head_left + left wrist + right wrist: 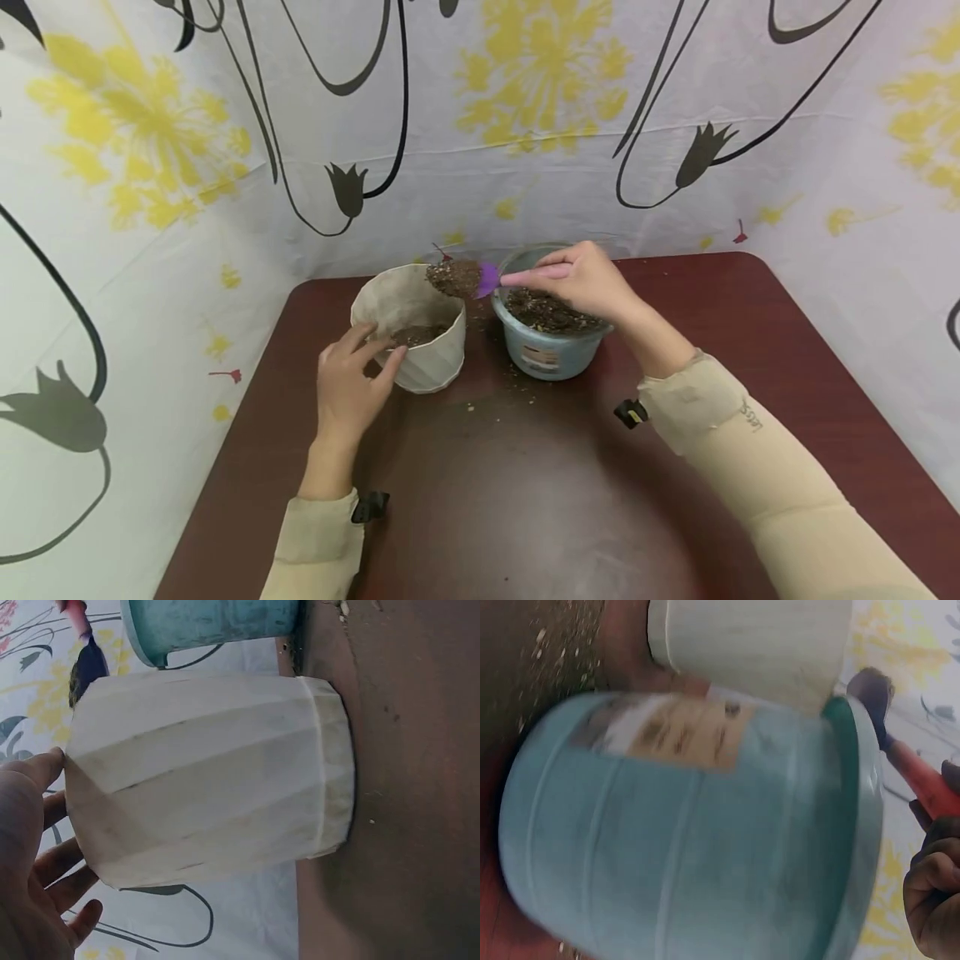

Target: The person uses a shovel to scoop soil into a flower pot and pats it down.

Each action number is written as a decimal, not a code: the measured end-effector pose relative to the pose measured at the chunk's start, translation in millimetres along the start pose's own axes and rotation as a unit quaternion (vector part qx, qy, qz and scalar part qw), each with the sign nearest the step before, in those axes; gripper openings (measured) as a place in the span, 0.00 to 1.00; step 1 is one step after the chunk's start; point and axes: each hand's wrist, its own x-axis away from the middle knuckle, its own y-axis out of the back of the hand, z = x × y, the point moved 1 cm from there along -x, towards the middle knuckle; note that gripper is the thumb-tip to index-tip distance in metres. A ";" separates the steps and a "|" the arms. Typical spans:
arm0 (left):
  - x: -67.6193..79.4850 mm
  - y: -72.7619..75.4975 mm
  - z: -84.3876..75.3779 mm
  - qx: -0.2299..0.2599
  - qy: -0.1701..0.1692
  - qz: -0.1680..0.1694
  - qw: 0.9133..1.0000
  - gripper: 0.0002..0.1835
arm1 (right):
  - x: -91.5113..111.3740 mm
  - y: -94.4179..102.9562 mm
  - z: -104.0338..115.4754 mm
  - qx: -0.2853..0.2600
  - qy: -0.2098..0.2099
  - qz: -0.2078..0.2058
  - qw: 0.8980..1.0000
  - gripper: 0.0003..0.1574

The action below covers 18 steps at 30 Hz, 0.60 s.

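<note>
My right hand [592, 283] grips the pink handle of a small garden trowel [489, 279] with a purple blade. Dark soil [453, 277] is heaped on the blade, held above the right side of a whitish faceted plant pot [431, 367]. Some soil lies low inside that pot. My left hand [351, 382] touches the pot's near left rim with spread fingers; the left wrist view shows the fingertips at the rim of the pot [202, 780]. Below my right hand stands a light blue plastic bucket [551, 357] with a paper label, holding more dark soil.
Both containers stand near the back edge of a dark red-brown table [525, 492]. Crumbs of soil [471, 407] are scattered on the tabletop near them. A white cloth [480, 192] printed with yellow and grey flowers hangs behind and at the sides.
</note>
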 end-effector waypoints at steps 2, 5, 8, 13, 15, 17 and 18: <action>1.9 -0.1 0.9 0.008 0.003 -0.002 1.000 0.12 | -5.2 -12.2 4.0 0.024 0.033 -0.001 0.999 0.15; 5.0 -1.5 0.2 0.014 0.016 -0.001 1.000 0.13 | -9.7 -30.3 6.9 0.086 0.116 -0.023 0.989 0.13; 7.7 -2.5 -0.2 0.017 0.028 0.001 0.999 0.13 | -9.5 -46.1 6.8 0.159 0.191 -0.056 0.967 0.15; 8.3 -2.2 -0.2 0.026 0.034 -0.005 0.999 0.13 | -3.9 -62.9 4.9 0.255 0.280 -0.119 0.918 0.13; 8.3 -2.5 0.0 0.031 0.036 -0.008 0.999 0.13 | -1.7 -66.9 4.6 0.279 0.313 -0.139 0.897 0.12; 8.6 -3.1 0.8 0.034 0.039 -0.011 0.999 0.12 | -0.3 -70.1 4.8 0.298 0.338 -0.151 0.880 0.12; 9.0 -3.3 1.4 0.036 0.040 -0.012 0.998 0.12 | 0.3 -71.4 5.3 0.304 0.346 -0.152 0.875 0.12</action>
